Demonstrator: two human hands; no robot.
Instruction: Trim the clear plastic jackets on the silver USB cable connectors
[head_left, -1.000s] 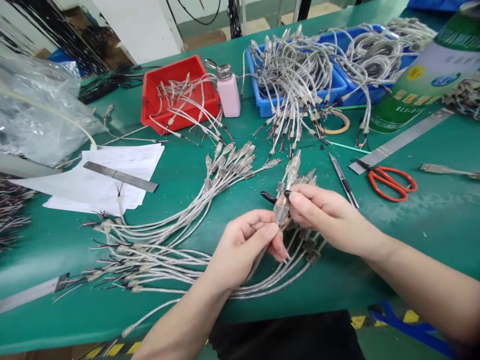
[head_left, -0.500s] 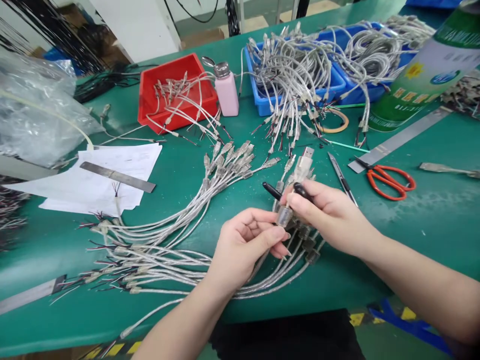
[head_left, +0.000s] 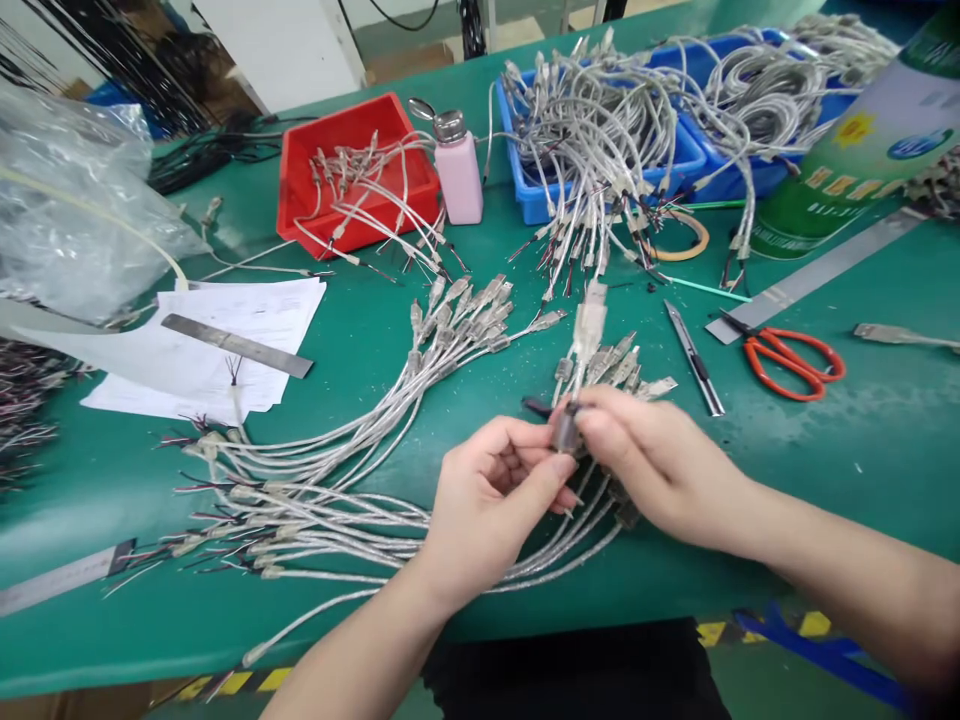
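My left hand (head_left: pixel 491 495) and my right hand (head_left: pixel 652 460) meet at the middle of the green table (head_left: pixel 862 440). Together they pinch a clear USB cable (head_left: pixel 586 325) whose plug points up and away. The right hand's fingers also hold a black-handled tool (head_left: pixel 538 407), mostly hidden. Beneath both hands lies a bundle of silver cables (head_left: pixel 337 490) that fans out to the left, with bare red and black wire ends.
A red bin (head_left: pixel 352 185), a pink pump bottle (head_left: pixel 457 170) and blue bins of cables (head_left: pixel 600 140) stand at the back. Orange scissors (head_left: pixel 787 355), a knife (head_left: pixel 694 345), a steel ruler (head_left: pixel 817 270) and a green can (head_left: pixel 855 150) lie right. Papers (head_left: pixel 202 345) and a plastic bag (head_left: pixel 75 220) lie left.
The cable's plug has straightened up and shifted slightly left. My right hand's fingers have slid down over the black tool, hiding more of it. My left hand stays pinched on the cable.
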